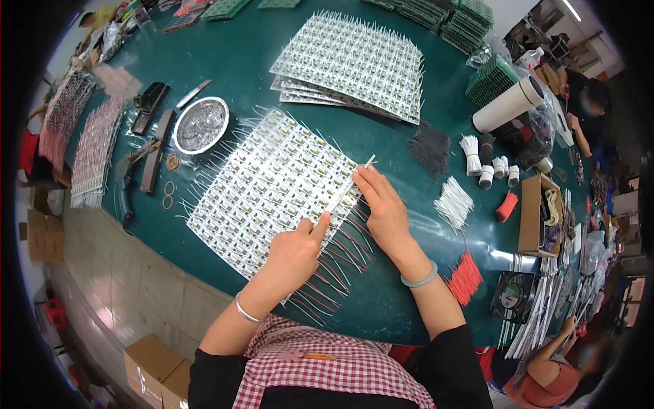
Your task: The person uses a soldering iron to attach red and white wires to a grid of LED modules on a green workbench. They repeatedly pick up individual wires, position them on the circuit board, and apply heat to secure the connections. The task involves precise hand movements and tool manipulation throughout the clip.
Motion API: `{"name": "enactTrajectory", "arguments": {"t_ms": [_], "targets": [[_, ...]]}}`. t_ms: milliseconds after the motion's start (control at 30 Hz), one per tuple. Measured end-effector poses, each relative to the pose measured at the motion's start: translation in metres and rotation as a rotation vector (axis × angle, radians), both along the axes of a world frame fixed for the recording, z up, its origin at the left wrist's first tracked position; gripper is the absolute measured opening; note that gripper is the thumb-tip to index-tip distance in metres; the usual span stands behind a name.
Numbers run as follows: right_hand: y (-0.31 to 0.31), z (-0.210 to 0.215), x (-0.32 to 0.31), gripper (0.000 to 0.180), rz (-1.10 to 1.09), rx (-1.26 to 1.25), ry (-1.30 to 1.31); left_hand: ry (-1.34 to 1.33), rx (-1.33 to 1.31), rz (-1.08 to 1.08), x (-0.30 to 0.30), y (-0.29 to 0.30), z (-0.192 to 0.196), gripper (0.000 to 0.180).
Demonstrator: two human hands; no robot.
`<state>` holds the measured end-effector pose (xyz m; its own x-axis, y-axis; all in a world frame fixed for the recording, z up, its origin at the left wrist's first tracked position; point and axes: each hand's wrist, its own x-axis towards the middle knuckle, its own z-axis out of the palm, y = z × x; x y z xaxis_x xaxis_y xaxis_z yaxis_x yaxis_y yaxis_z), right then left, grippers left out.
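A white panel of small circuit boards [266, 184] lies tilted on the green table, with thin wires sticking out along its edges. Across its right edge runs a thin pale strip [345, 193]. My left hand [294, 253] is closed, its fingertips at the strip's near end. The fingers of my right hand [383, 208] are together over the strip's far part and the panel edge; what lies under them is hidden. Red, white and black wires [338, 262] fan out below that edge, between my forearms.
Stacked white panels [351, 65] stand behind. At left are a foil-lined bowl [201, 126], a dark clamp tool [155, 150] and rubber bands [168, 195]. Black [429, 148], white [453, 203] and red wire pieces [464, 278], a white flask [507, 105] and a cardboard box [538, 218] lie right.
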<state>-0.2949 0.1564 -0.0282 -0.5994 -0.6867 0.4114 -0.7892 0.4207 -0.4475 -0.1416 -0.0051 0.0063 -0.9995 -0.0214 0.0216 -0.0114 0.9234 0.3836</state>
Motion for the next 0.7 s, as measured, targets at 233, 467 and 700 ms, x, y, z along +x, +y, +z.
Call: {"name": "enactTrajectory", "arguments": {"t_ms": [233,467,700], "targets": [[-0.001,0.002,0.002,0.056,-0.024,0.026,-0.035,0.018,-0.050,0.033,-0.001,0.008,-0.005,0.068],[0.003,0.023,0.019,0.048,-0.061,-0.197,0.029,0.310,0.317,0.283,0.023,-0.013,0.003,0.046],[0.004,0.017,0.076,0.044,0.083,-0.001,-0.001,0.393,0.352,0.388,0.051,-0.025,-0.002,0.046]]}}
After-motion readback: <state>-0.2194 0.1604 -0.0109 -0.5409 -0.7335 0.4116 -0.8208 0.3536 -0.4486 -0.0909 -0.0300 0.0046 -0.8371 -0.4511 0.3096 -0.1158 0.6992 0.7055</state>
